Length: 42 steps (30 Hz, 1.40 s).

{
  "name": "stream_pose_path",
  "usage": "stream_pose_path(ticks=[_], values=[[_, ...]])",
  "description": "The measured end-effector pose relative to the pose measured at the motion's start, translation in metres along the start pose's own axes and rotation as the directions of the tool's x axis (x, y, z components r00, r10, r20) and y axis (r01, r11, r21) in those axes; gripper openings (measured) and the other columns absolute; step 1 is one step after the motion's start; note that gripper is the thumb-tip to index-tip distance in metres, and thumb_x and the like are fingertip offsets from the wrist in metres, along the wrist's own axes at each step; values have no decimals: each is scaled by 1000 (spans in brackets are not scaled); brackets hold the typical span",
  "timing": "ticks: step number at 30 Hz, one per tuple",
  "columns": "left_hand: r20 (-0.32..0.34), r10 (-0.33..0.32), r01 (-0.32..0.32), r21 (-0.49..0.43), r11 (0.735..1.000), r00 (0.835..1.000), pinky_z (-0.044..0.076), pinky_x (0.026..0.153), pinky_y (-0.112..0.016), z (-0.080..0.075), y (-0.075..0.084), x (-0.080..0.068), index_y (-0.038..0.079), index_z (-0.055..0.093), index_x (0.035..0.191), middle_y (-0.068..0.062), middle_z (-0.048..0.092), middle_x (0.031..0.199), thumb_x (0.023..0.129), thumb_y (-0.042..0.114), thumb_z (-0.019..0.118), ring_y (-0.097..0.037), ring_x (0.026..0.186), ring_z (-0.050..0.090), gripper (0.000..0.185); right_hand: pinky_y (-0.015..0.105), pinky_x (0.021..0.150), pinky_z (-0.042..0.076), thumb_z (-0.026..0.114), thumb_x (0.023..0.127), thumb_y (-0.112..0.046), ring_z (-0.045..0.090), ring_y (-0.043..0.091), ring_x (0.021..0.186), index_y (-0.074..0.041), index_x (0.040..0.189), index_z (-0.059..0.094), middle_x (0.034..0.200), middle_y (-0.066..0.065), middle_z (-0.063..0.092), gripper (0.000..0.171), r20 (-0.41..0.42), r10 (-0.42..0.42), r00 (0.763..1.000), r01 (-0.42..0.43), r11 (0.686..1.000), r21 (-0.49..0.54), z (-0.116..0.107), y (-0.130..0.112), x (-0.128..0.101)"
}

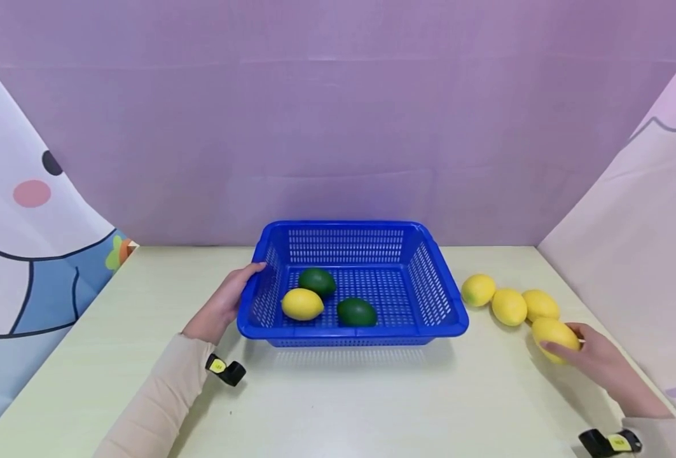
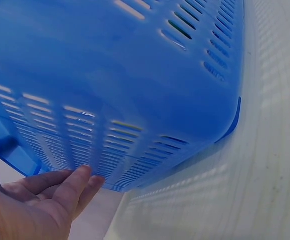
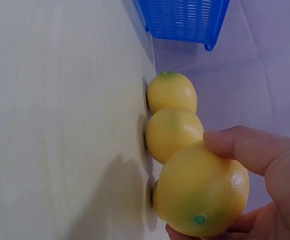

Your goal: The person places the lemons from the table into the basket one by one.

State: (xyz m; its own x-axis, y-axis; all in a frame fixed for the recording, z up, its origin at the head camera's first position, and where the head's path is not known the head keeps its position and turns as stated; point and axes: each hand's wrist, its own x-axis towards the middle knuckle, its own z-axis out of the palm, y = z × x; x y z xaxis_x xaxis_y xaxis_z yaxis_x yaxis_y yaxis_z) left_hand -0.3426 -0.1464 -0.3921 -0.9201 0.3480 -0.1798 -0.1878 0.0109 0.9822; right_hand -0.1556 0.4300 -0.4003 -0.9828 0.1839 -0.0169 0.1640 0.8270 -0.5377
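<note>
A blue slotted basket [image 1: 441,299] stands mid-table and holds one yellow lemon [image 1: 301,304] and two green limes [image 1: 317,280] [image 1: 357,312]. My left hand [image 1: 245,281] rests against the basket's left wall; in the left wrist view its fingers [image 2: 77,182] lie fairly straight along the slotted side [image 2: 134,100]. At the right, my right hand [image 1: 569,350] grips a yellow lemon [image 1: 552,334] low over the table, with thumb and fingers curled round it [image 3: 200,200]. Three more lemons [image 1: 477,289] [image 1: 509,306] [image 1: 540,304] lie in a row beside it.
The pale table [image 1: 343,407] ends at a purple backdrop behind the basket, and printed curtains close in both sides. A black wrist camera [image 1: 225,369] sits on my left sleeve and another [image 1: 609,441] on my right. The right curtain hangs close behind the lemons.
</note>
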Motion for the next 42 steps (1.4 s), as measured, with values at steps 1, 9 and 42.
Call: stream_pose_path(ticks=[1, 9, 42], values=[[-2, -1, 1, 1, 1000, 1000, 54, 79, -32, 0, 0, 0, -2, 28, 143, -9, 62, 110, 98, 42, 42, -17, 90, 65, 64, 27, 62, 45, 59, 92, -35, 53, 20, 84, 22, 129, 29, 111, 35, 51, 74, -1, -1, 1000, 1, 1000, 7, -1, -1, 0], [-14, -6, 7, 14, 1000, 1000, 54, 81, -32, 2, 1, -1, -1, 28, 144, -14, 59, 117, 98, 43, 42, -18, 94, 64, 64, 24, 61, 44, 58, 93, -32, 49, 4, 73, 18, 131, 29, 103, 18, 57, 69, 15, -30, 999, 29, 999, 44, -10, -11, 2], [-16, -5, 6, 25, 1000, 1000, 54, 81, -32, 0, 0, 0, -2, 29, 143, -14, 59, 117, 98, 44, 42, -17, 93, 65, 66, 33, 75, 41, 52, 94, -46, 47, 26, 94, 7, 134, 34, 112, 17, 49, 69, 49, -121, 991, 117, 991, 69, -38, -91, 35]])
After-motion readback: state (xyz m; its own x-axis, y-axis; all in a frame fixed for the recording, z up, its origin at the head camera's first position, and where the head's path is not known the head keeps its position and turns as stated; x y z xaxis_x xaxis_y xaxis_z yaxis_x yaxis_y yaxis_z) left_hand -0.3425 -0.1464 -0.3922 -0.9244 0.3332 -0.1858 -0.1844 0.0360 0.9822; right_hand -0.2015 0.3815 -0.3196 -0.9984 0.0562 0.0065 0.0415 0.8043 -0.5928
